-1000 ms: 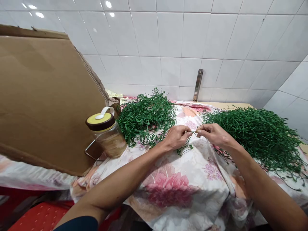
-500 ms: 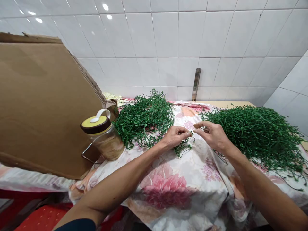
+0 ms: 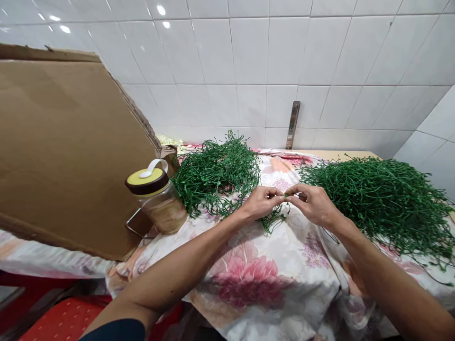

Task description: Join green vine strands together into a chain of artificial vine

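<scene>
My left hand (image 3: 262,201) pinches a small green sprig (image 3: 286,195) between thumb and fingertips, with its thin stems (image 3: 272,220) hanging below the palm. Fingertips of my right hand (image 3: 313,202) are closed at the same sprig from the other side, so the two hands meet over the cloth. The part between the fingertips is mostly hidden. Behind my left hand lies a tangled pile of thin green stems (image 3: 220,173) with knobbly tips. A larger pile of similar stems (image 3: 380,203) spreads to the right of my right hand.
A floral cloth (image 3: 249,274) covers the table. On the left stand a clear jar with a yellow and brown lid (image 3: 165,208) and a large cardboard piece (image 3: 71,156). A metal strip (image 3: 293,125) leans by the tiled wall. A red seat (image 3: 67,319) shows below.
My right hand has moved left and its fingers have closed onto the sprig in my left hand. The view has shifted slightly.
</scene>
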A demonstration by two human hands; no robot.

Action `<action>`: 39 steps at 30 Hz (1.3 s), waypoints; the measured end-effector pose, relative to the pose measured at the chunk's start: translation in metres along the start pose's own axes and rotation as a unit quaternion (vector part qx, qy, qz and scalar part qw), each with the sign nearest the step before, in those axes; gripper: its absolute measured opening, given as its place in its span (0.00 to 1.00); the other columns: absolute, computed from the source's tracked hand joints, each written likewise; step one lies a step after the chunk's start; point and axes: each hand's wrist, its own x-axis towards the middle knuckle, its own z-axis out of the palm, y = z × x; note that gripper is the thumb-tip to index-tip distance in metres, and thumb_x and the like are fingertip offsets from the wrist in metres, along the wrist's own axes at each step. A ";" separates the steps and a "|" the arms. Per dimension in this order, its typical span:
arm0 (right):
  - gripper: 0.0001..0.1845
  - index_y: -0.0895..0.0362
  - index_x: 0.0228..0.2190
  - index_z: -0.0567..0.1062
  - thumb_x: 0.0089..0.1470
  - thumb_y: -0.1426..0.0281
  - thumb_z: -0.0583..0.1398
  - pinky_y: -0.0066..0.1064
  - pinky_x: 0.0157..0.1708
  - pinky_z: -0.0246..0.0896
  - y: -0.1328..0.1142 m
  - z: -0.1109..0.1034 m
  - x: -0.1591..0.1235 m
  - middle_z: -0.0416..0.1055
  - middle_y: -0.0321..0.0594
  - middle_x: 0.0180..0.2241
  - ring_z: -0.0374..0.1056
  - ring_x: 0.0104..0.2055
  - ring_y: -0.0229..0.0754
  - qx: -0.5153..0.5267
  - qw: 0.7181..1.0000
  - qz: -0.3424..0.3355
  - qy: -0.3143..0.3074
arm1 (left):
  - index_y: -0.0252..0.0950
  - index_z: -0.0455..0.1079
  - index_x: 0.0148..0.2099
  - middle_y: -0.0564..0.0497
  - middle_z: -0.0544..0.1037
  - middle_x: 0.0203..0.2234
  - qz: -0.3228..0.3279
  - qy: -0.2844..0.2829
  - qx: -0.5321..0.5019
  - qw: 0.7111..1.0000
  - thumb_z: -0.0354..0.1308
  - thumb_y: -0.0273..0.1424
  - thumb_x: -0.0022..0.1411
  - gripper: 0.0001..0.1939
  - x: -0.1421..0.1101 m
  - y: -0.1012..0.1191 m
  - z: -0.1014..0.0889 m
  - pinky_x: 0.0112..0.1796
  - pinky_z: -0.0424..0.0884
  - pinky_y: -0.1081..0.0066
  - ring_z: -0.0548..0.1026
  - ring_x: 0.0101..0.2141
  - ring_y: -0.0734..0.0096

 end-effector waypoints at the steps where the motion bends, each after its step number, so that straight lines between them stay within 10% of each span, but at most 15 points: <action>1: 0.10 0.56 0.36 0.80 0.59 0.63 0.61 0.30 0.32 0.60 0.000 0.000 0.000 0.79 0.39 0.34 0.66 0.26 0.37 -0.001 1.000 -0.003 0.000 | 0.30 0.78 0.33 0.54 0.71 0.22 -0.001 0.000 0.005 1.000 0.59 0.41 0.58 0.17 0.000 0.000 0.000 0.30 0.57 0.73 0.63 0.26 0.75; 39: 0.08 0.56 0.38 0.75 0.65 0.71 0.55 0.31 0.36 0.61 -0.001 -0.004 -0.003 0.74 0.43 0.35 0.69 0.35 0.41 -0.052 0.990 -0.133 -0.005 | 0.30 0.78 0.34 0.54 0.68 0.21 -0.006 -0.071 -0.026 0.997 0.61 0.48 0.57 0.22 0.002 -0.002 -0.010 0.28 0.54 0.73 0.60 0.25 0.76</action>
